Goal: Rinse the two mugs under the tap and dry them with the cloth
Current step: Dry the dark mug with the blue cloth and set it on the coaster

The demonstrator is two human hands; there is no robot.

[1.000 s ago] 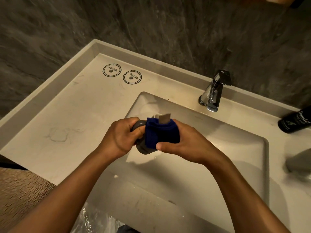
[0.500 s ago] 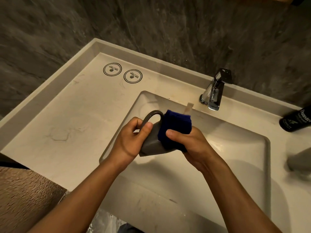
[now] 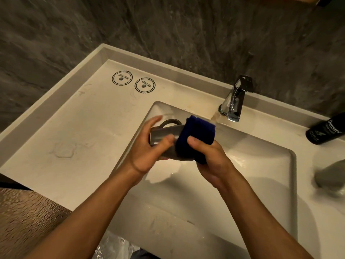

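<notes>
A grey mug (image 3: 164, 134) lies on its side above the sink basin (image 3: 261, 165), its handle pointing up and away from me. My left hand (image 3: 147, 150) grips the mug's base end, thumb across its side. My right hand (image 3: 207, 152) holds a dark blue cloth (image 3: 196, 135) wrapped over the mug's other end, thumb pressing on the cloth. A pale label sticks out of the cloth towards the chrome tap (image 3: 234, 101). A second grey mug (image 3: 331, 176), blurred, stands on the counter at the far right.
A black bottle (image 3: 326, 128) lies on the counter right of the tap. Two round printed coasters (image 3: 122, 77) sit at the back left of the pale counter (image 3: 74, 128). A dark stone wall rises behind. A patterned brown surface lies at lower left.
The mug has turned in my hands so its handle now faces up and back. My left hand has shifted its grip towards the base, and the cloth has slid round the mug's other end.
</notes>
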